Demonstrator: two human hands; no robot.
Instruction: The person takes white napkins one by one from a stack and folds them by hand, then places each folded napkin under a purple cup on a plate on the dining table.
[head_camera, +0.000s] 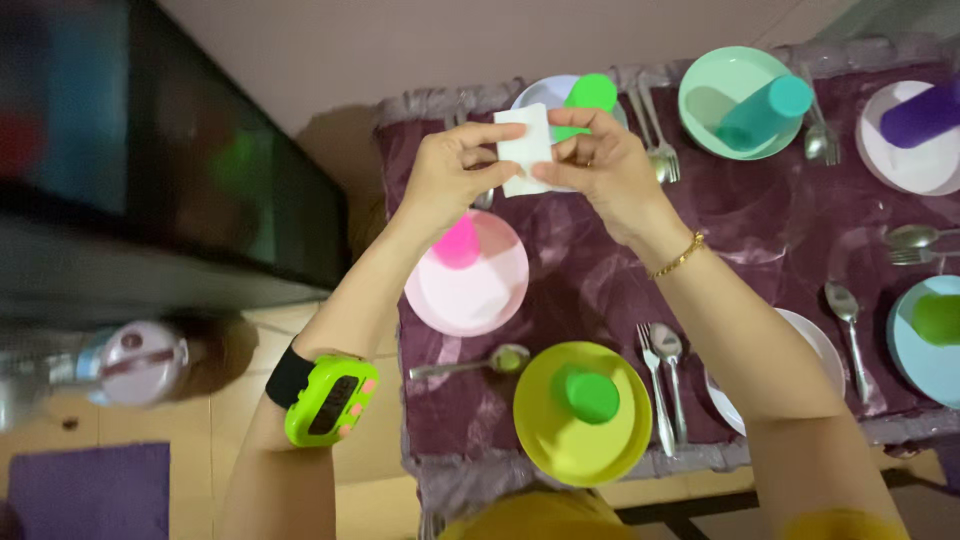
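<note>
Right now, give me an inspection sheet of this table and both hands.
Surface: table under a maroon cloth, set with plates.
Job's things: white folded napkin, pinched between both hands above the table.
Clutter: pink plate with pink cup; yellow-green plate with green cup; teal bowl with teal cup; spoons and forks between the plates.
Grippers: left hand and right hand each grip a napkin edge.
Cables: nothing seen.
Surroundings: dark cabinet at left, tan floor, purple mat.
</note>
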